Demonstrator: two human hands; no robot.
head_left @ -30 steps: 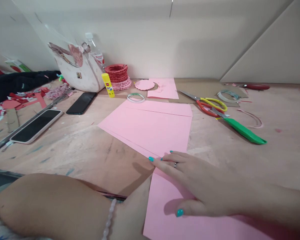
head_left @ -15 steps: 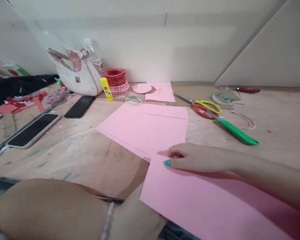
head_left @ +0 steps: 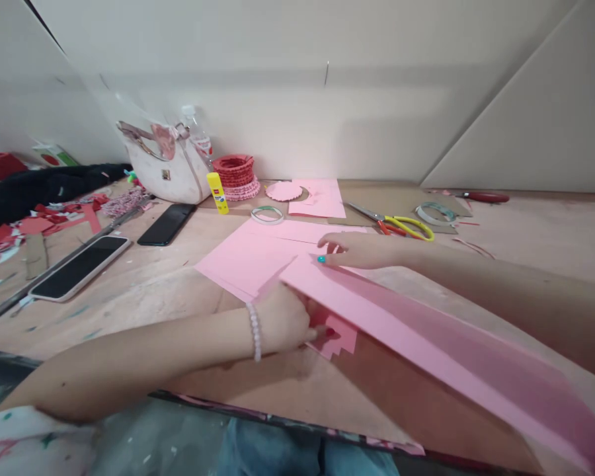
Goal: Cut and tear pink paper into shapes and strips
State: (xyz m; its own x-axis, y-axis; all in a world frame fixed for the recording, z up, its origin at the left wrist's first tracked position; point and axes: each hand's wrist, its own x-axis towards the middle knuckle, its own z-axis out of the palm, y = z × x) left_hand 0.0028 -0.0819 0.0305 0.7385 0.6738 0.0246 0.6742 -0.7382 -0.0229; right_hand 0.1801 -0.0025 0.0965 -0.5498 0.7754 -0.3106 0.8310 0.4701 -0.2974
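Observation:
My right hand (head_left: 359, 250) is closed on the far left end of a long pink paper sheet (head_left: 401, 317), with the teal thumbnail on top of the paper. The sheet is raised off the table and curves down to the lower right. Below its near edge, my left hand (head_left: 285, 320), with a beaded bracelet at the wrist, grips a smaller pink paper piece with a zigzag edge (head_left: 344, 340). Some left fingers are hidden by the sheet. Behind both hands, flat pink sheets (head_left: 248, 254) lie on the table.
Scissors (head_left: 396, 223) with yellow and red handles lie behind my right arm, near a tape roll (head_left: 436, 213). Two phones (head_left: 82, 268), a glue stick (head_left: 217, 194), stacked red and pink rings (head_left: 234, 173) and a white handbag (head_left: 166, 162) stand leftward. Red paper scraps (head_left: 37, 225) lie far left.
My right hand has moved away from me, carrying the long sheet's end over the flat sheets. My left hand has come up onto the table with the zigzag piece. The green-handled cutter is now hidden.

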